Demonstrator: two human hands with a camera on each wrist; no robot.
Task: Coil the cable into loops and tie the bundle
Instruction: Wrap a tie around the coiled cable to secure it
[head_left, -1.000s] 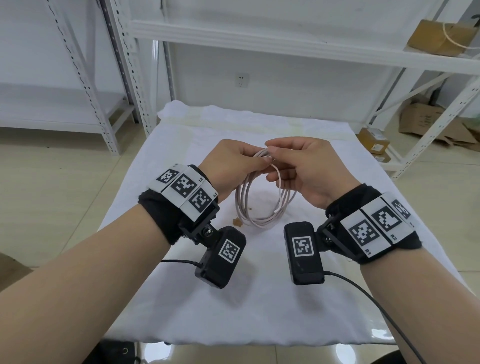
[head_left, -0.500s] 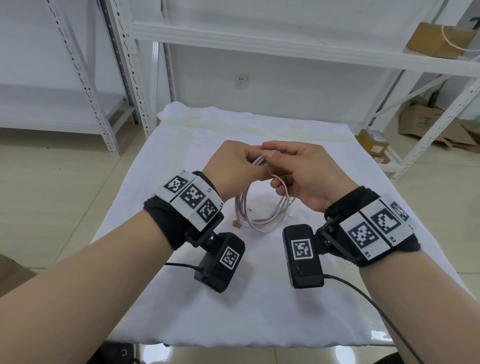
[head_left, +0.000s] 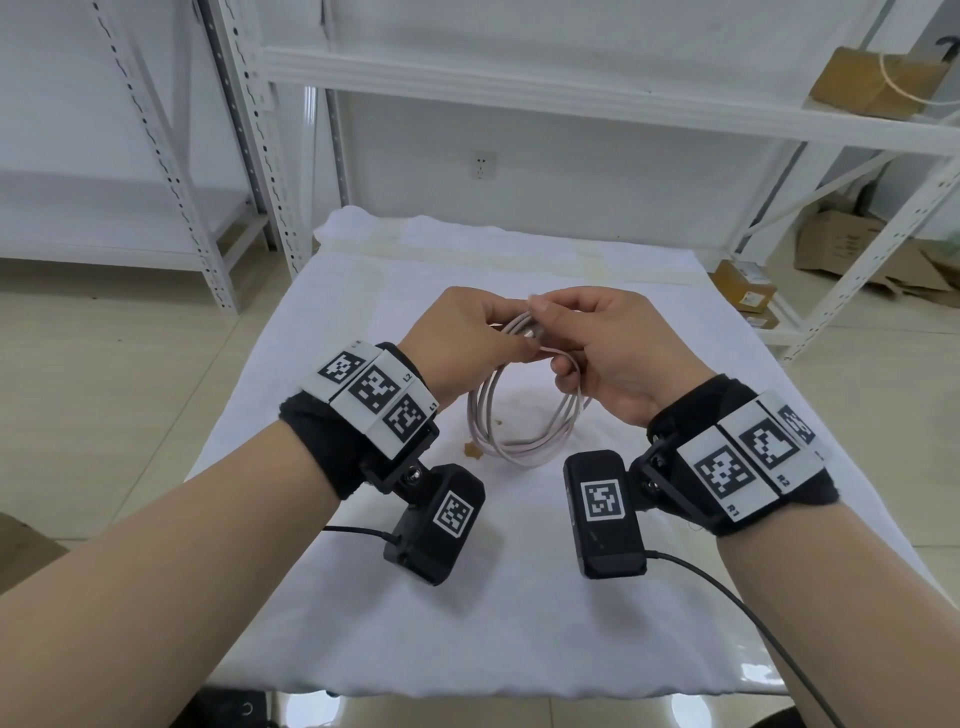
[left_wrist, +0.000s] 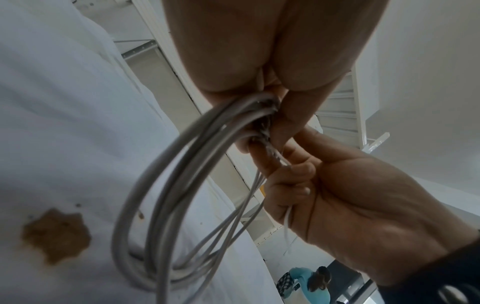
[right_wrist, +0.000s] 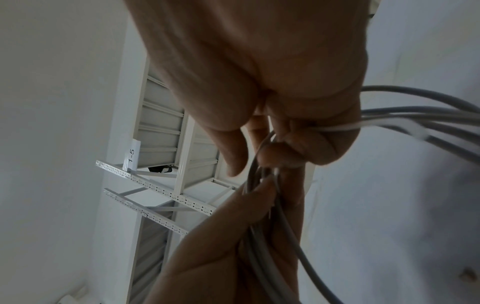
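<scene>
A table (head_left: 519, 691) stands under a white cloth (head_left: 519, 597) that covers its whole top and bunches in a fold along the far edge. A small brown stain (head_left: 474, 451) marks the cloth near the middle, with a few tiny brown specks just beside it and faint yellowish marks near the far edge.

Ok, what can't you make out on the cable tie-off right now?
- Head view: the top of the cable coil is hidden by the left hand and right hand.
- Left wrist: the wrap at the pinch is blurred; knot state unclear.
- Right wrist: dim; the cable ends cannot be traced.
</scene>
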